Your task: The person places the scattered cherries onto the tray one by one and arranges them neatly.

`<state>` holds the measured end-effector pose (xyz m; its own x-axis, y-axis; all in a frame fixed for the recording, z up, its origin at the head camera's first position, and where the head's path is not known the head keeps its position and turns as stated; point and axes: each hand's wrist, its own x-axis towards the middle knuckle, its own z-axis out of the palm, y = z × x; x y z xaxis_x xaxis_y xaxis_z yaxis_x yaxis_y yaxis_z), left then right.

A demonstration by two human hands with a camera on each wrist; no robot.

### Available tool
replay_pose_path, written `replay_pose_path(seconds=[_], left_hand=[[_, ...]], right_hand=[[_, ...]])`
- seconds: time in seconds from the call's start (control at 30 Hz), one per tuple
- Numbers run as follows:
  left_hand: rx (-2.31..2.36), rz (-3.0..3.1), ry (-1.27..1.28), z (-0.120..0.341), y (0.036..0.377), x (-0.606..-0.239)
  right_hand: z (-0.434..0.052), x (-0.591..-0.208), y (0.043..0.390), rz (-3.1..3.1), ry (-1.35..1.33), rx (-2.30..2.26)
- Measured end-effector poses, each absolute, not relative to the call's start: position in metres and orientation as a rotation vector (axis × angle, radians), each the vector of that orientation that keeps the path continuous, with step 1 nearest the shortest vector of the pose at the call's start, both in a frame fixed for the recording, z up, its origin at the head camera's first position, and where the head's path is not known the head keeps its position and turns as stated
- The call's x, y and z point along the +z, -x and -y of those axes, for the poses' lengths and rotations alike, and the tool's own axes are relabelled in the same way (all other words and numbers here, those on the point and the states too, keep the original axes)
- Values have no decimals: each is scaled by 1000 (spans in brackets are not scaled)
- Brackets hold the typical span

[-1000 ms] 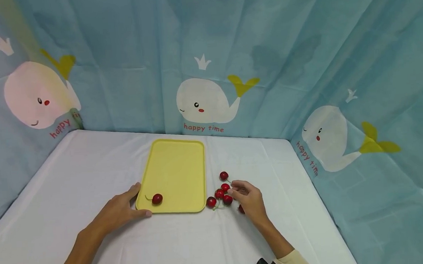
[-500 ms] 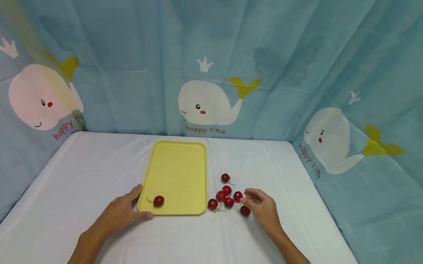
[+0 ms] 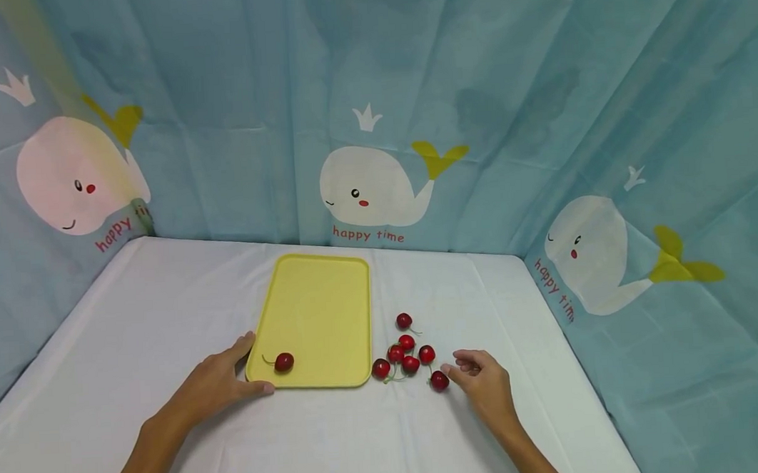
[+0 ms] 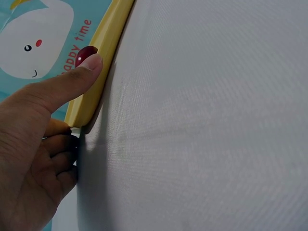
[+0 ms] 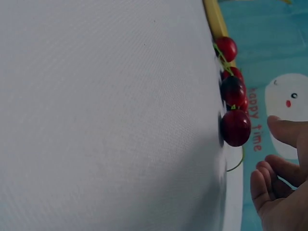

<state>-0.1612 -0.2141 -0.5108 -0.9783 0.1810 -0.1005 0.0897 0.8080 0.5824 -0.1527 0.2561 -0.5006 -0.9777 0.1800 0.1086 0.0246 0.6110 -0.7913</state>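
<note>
My left hand (image 3: 216,381) holds the near left corner of a yellow tray (image 3: 325,303), the thumb along its front edge and the fingers at its left side. One dark red cherry (image 3: 284,362) with a stem lies on the tray near that corner. In the left wrist view the thumb (image 4: 91,62) lies against the tray's side (image 4: 84,108). My right hand (image 3: 490,388) hovers right of a loose cherry (image 3: 439,381), fingers loosely bent and nothing between them. In the right wrist view a gap separates the thumb (image 5: 284,130) from the nearest cherry (image 5: 235,128).
Several cherries (image 3: 410,365) with green stems cluster on the white tablecloth (image 3: 338,439) just right of the tray. Another cherry (image 3: 404,321) lies a little farther back. Blue curtains with printed whales (image 3: 370,187) enclose the table's back and sides.
My right hand has drawn away from the cherry cluster, to the right and nearer me, uncovering cherries on the cloth. The left hand stays at the tray corner. The view has shifted slightly.
</note>
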Motion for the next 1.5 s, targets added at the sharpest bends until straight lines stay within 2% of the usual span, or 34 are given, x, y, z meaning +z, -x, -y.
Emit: replay_pose_path(seconds=[1.5], left_hand=[[920,-2831,-183,213,161,-511]], right_hand=[[-245,-512,151,2868,23,1154]])
